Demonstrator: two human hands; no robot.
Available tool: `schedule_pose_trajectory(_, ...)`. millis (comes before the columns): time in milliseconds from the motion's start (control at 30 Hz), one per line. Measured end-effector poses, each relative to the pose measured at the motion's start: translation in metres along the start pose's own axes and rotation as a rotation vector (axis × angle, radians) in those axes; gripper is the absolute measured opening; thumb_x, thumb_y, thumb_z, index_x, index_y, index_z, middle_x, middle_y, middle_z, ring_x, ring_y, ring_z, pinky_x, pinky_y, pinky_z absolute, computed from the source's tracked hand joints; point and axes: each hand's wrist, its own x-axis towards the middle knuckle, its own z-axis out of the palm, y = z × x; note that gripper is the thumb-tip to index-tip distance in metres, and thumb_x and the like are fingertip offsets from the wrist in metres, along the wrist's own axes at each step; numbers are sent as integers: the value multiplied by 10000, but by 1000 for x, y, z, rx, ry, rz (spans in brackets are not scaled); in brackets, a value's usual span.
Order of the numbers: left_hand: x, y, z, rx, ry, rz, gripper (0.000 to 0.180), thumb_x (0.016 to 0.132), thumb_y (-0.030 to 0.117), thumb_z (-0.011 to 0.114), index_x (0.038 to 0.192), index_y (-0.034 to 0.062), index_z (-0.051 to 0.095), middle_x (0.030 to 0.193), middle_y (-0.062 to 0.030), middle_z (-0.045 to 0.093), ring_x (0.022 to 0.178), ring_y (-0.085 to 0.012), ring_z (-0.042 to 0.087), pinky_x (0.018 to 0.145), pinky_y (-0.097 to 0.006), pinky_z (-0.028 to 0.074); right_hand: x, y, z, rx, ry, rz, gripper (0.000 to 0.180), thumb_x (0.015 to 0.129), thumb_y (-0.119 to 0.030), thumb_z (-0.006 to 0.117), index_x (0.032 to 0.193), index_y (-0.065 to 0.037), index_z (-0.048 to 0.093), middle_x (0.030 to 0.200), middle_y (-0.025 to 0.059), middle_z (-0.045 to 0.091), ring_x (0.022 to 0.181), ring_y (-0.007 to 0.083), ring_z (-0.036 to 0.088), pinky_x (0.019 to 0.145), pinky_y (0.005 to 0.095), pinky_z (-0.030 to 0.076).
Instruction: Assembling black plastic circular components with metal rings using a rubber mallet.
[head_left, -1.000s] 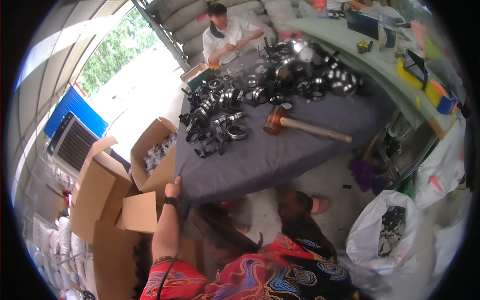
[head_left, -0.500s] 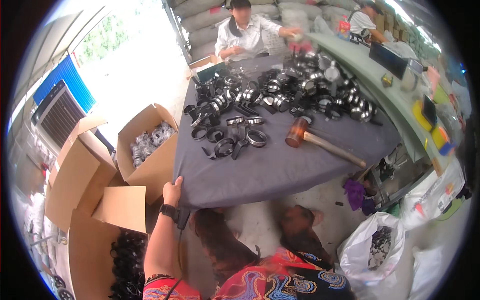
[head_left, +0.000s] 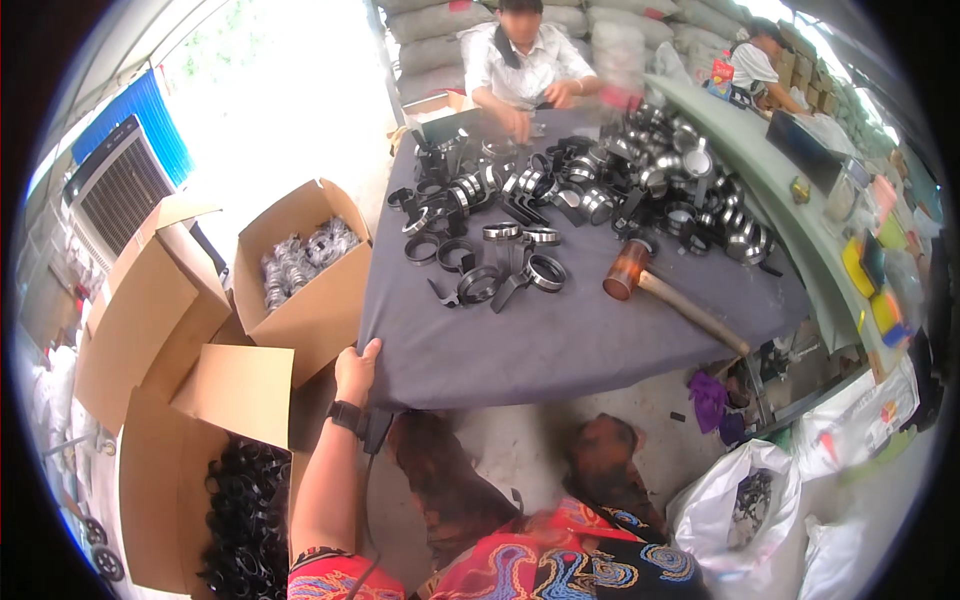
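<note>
My left hand point(head_left: 356, 374) grips the near left corner of a table covered in dark grey cloth point(head_left: 500, 358), its thumb along the edge and the other fingers mostly hidden. My right hand is not in view. Several black-and-silver ring parts with bent tabs point(head_left: 546, 272) lie loose on the cloth ahead of my left hand. To their right rests a mallet point(head_left: 628, 268) with a reddish-brown head and a wooden handle pointing toward the near right corner. Behind them spreads a large pile of similar metal rings point(head_left: 590, 185).
Across the table a person in white point(head_left: 520, 60) reaches to the pile. On the left stand a carton point(head_left: 325, 335) of wrapped parts and another point(head_left: 165, 500) of black parts. A long green bench point(head_left: 745, 160) runs along the right. A white sack point(head_left: 705, 510) stands below right.
My view has shifted slightly, so the table appears farther right. My left hand stays at the corner. The person opposite has drawn in an outstretched arm and brought a hand to the pile.
</note>
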Motion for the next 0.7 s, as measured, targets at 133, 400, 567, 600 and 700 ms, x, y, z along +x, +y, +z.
schedule_pose_trajectory(133,5,-12,-3,34,130,205,492,887,347,667,905,-143,619,833,-139,645,748,-153,568,675,-349,486,-28,7,63,153,-121,-2,537,799,-351,679,1245,-61,606,1188,107,647,1128,209,572,998,333,380)
schedule_pose_trajectory(400,16,-3,-4,46,38,38,540,884,391,665,777,-130,573,733,-163,589,706,-178,529,682,-374,463,-77,15,74,892,112,-178,458,615,3,794,1055,-14,669,934,20,687,867,130,606,776,293,486)
schedule_pose_trajectory(567,14,-6,-5,26,53,35,567,882,410,660,831,-151,598,785,-207,623,742,-225,581,712,-386,473,-159,-85,-148,590,954,-630,397,706,-42,729,1085,-33,610,958,49,643,835,143,624,772,289,507)
schedule_pose_trajectory(600,17,-10,-7,23,61,33,567,882,410,660,831,-151,598,785,-207,623,742,-225,581,712,-386,473,-153,-97,-180,439,1192,-671,354,723,-32,710,1064,-35,613,945,31,642,825,118,600,768,285,499)
schedule_pose_trajectory(700,28,-29,-5,-24,97,42,575,862,415,672,825,-155,609,817,-230,645,768,-263,614,743,-396,479,-126,-130,-270,736,1220,-635,295,728,-46,699,1013,-11,631,910,25,639,781,121,594,706,278,508)
